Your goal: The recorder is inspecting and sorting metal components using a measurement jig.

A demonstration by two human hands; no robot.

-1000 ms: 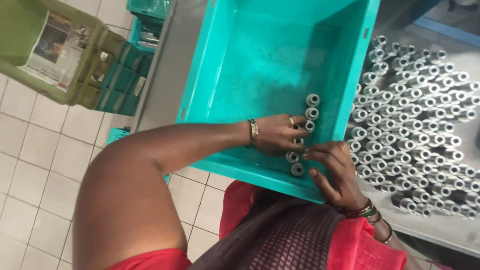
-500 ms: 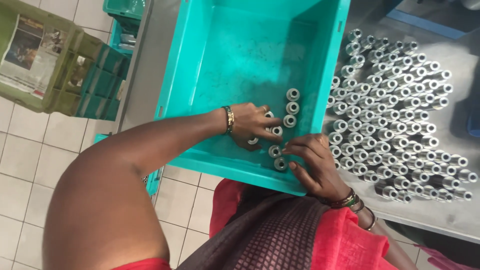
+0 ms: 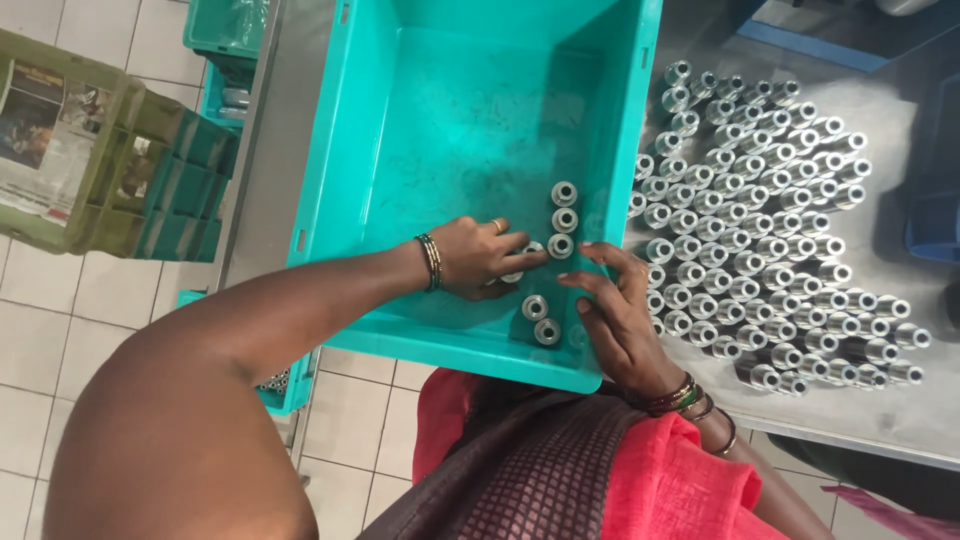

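A teal plastic bin (image 3: 400, 150) sits on a metal table. A few short metal sleeves (image 3: 564, 218) stand upright in a row near its right wall, and two more (image 3: 541, 319) stand closer to me. My left hand (image 3: 478, 258) reaches into the bin, its fingers curled over small metal sleeves (image 3: 512, 276) beside the row. Just right of it, my right hand (image 3: 615, 310) hovers at the bin's near right corner with fingers spread and nothing gripped. Both wrists wear bangles.
Many identical metal sleeves (image 3: 760, 230) stand packed upright on the metal table (image 3: 900, 410) right of the bin. On the tiled floor at left are a green crate (image 3: 110, 170) with paper in it and teal crates (image 3: 215, 40).
The view has shifted, so the bin sits further left in frame. Both hands stay at the sleeves in the bin's near right corner; my right hand's fingers have spread apart.
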